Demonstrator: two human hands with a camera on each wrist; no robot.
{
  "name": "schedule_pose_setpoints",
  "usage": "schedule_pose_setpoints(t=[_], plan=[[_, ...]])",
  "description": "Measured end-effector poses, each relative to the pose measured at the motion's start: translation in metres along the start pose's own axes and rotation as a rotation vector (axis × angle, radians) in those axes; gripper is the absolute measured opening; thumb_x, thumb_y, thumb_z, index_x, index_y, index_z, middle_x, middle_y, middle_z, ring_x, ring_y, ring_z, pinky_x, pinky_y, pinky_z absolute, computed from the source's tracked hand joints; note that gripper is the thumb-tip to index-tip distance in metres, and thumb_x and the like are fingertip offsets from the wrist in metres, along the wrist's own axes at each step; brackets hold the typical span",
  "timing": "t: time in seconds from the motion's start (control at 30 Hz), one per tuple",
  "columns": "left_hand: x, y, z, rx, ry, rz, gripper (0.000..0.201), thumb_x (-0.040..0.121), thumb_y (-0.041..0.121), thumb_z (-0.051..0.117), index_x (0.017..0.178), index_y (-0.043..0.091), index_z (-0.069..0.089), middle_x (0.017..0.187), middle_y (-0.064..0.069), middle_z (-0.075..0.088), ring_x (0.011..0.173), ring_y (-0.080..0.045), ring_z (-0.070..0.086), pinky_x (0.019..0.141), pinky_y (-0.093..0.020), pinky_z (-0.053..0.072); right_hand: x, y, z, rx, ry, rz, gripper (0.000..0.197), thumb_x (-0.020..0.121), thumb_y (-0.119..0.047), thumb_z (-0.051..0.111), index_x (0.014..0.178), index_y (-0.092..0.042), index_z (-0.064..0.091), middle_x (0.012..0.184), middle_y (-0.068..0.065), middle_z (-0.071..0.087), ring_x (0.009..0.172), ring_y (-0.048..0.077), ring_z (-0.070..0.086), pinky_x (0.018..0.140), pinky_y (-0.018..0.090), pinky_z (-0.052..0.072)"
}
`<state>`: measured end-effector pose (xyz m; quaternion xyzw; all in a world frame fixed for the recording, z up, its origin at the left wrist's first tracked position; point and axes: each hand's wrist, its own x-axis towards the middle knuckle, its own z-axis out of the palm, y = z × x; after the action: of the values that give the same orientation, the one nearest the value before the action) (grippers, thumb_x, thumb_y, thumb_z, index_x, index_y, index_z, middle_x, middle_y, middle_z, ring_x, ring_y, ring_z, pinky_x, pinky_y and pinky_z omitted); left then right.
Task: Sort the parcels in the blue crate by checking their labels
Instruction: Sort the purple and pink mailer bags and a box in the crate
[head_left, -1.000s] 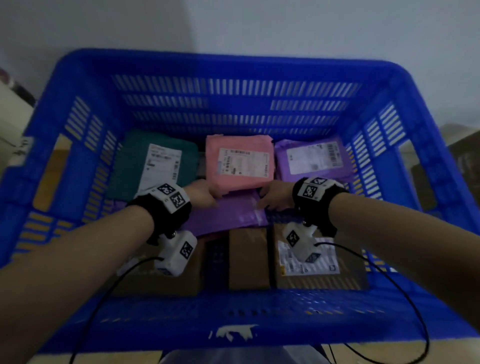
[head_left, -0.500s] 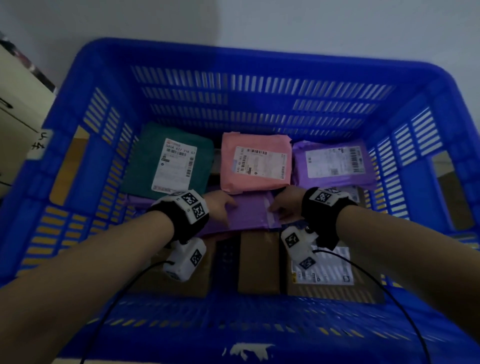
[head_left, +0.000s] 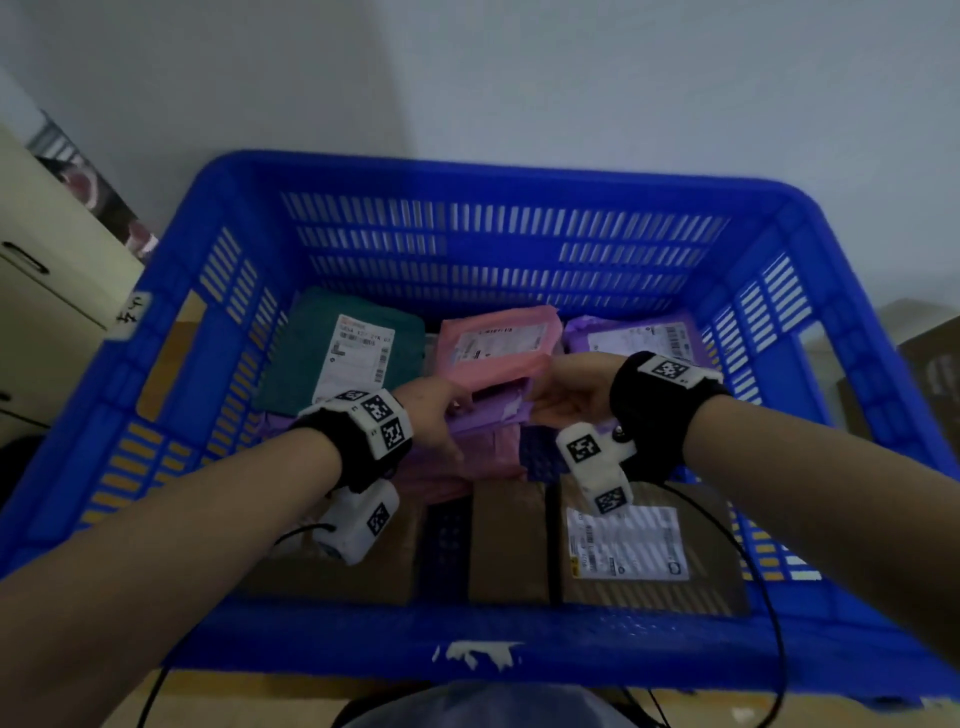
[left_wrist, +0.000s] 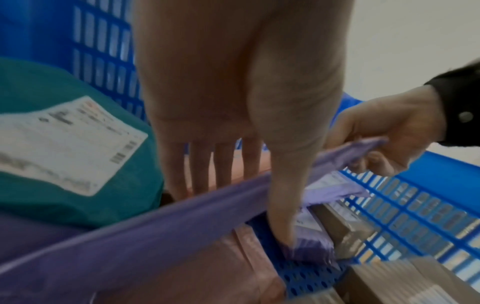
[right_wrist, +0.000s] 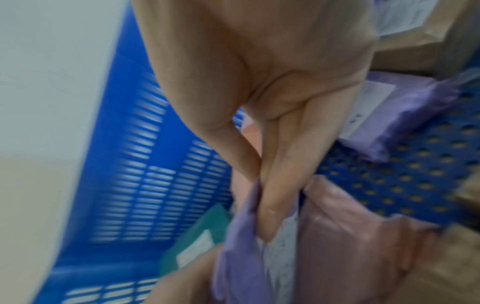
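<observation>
My two hands hold a flat purple parcel at the middle of the blue crate, tipped up on its long edge. My left hand grips its left part, thumb on the near face and fingers behind. My right hand pinches its right end. In the left wrist view the purple parcel runs across the frame and the right hand holds its far end. The parcel's label side is barely visible. A pink labelled parcel lies right behind it.
A teal labelled parcel lies back left and another purple labelled parcel back right. A second pink parcel sits under my hands. Brown cardboard boxes fill the front, one with a white label. A beige cabinet stands left.
Both hands have closed on the purple parcel and raised its near edge, so it now stands tilted instead of lying flat. My head has pulled back and more wall shows.
</observation>
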<state>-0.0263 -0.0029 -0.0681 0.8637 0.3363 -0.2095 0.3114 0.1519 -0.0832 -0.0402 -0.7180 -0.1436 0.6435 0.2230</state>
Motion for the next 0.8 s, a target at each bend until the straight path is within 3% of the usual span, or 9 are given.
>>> schedule_pose_setpoints(t=[0.13, 0.2, 0.27, 0.37, 0.43, 0.57, 0.7, 0.73, 0.8], plan=[[-0.010, 0.002, -0.013, -0.068, 0.175, 0.024, 0.032, 0.078, 0.018, 0.074, 0.107, 0.008, 0.066, 0.110, -0.010, 0.067, 0.097, -0.023, 0.062, 0.081, -0.029, 0.048, -0.023, -0.012, 0.003, 0.043, -0.043, -0.069, 0.020, 0.096, -0.004, 0.043, 0.083, 0.001, 0.057, 0.053, 0.009, 0.069, 0.045, 0.014, 0.067, 0.038, 0.016, 0.049], [-0.016, 0.001, -0.022, -0.102, 0.244, 0.038, 0.019, 0.079, 0.017, 0.073, 0.093, 0.007, 0.067, 0.097, -0.011, 0.069, 0.087, -0.023, 0.061, 0.075, -0.030, 0.047, -0.037, -0.020, 0.004, 0.027, -0.051, -0.116, 0.019, 0.098, -0.012, 0.044, 0.095, -0.001, 0.059, 0.073, 0.008, 0.073, 0.059, 0.014, 0.070, 0.045, 0.017, 0.053], [-0.022, 0.000, -0.034, -0.118, 0.300, 0.059, 0.014, 0.082, 0.019, 0.071, 0.081, 0.008, 0.062, 0.080, -0.008, 0.063, 0.075, -0.021, 0.057, 0.064, -0.026, 0.039, -0.050, -0.028, 0.000, -0.028, -0.037, -0.185, 0.023, 0.099, -0.023, 0.045, 0.111, -0.007, 0.057, 0.097, 0.010, 0.068, 0.079, 0.017, 0.067, 0.057, 0.020, 0.054], [-0.031, 0.003, -0.055, -0.175, 0.342, 0.055, 0.012, 0.082, 0.020, 0.071, 0.080, 0.010, 0.065, 0.068, -0.001, 0.054, 0.061, -0.010, 0.048, 0.058, -0.022, 0.033, -0.070, -0.047, -0.014, -0.062, 0.017, -0.301, 0.027, 0.095, -0.026, 0.053, 0.109, -0.005, 0.060, 0.098, 0.012, 0.068, 0.071, 0.016, 0.067, 0.061, 0.023, 0.057], [-0.036, 0.005, -0.070, -0.232, 0.353, 0.047, 0.014, 0.082, 0.019, 0.073, 0.081, 0.006, 0.068, 0.069, -0.003, 0.060, 0.062, -0.009, 0.052, 0.057, -0.018, 0.038, -0.086, -0.058, -0.025, -0.024, 0.050, -0.386, 0.019, 0.094, -0.023, 0.053, 0.101, -0.007, 0.061, 0.094, 0.010, 0.069, 0.068, 0.016, 0.067, 0.058, 0.021, 0.057], [-0.043, 0.014, -0.099, -0.335, 0.418, 0.065, 0.028, 0.081, 0.013, 0.073, 0.106, -0.001, 0.070, 0.100, -0.014, 0.071, 0.087, -0.019, 0.063, 0.080, -0.032, 0.053, -0.111, -0.073, -0.037, -0.038, 0.155, -0.671, 0.010, 0.090, -0.015, 0.062, 0.098, -0.011, 0.064, 0.095, 0.009, 0.069, 0.078, 0.016, 0.065, 0.063, 0.020, 0.055], [-0.047, 0.032, -0.124, -0.237, 0.443, 0.118, 0.024, 0.082, 0.016, 0.072, 0.098, -0.001, 0.071, 0.088, -0.009, 0.068, 0.077, -0.016, 0.061, 0.060, -0.014, 0.045, -0.114, -0.080, -0.036, -0.313, 0.292, -0.874, 0.033, 0.078, -0.007, 0.075, 0.109, -0.006, 0.065, 0.107, 0.016, 0.068, 0.093, 0.018, 0.061, 0.087, 0.032, 0.052], [-0.048, 0.037, -0.129, -0.203, 0.456, 0.134, 0.023, 0.082, 0.017, 0.072, 0.094, -0.002, 0.071, 0.084, -0.009, 0.067, 0.075, -0.016, 0.060, 0.058, -0.014, 0.042, -0.112, -0.079, -0.036, -0.386, 0.310, -0.885, 0.039, 0.075, -0.008, 0.077, 0.111, -0.004, 0.064, 0.108, 0.018, 0.069, 0.093, 0.018, 0.061, 0.090, 0.037, 0.052], [-0.050, 0.046, -0.138, -0.181, 0.472, 0.166, 0.023, 0.082, 0.017, 0.072, 0.093, -0.004, 0.070, 0.087, -0.012, 0.068, 0.079, -0.018, 0.061, 0.065, -0.021, 0.043, -0.107, -0.079, -0.036, -0.422, 0.354, -0.903, 0.036, 0.073, -0.009, 0.079, 0.106, -0.004, 0.066, 0.099, 0.018, 0.070, 0.084, 0.017, 0.060, 0.085, 0.039, 0.052]])
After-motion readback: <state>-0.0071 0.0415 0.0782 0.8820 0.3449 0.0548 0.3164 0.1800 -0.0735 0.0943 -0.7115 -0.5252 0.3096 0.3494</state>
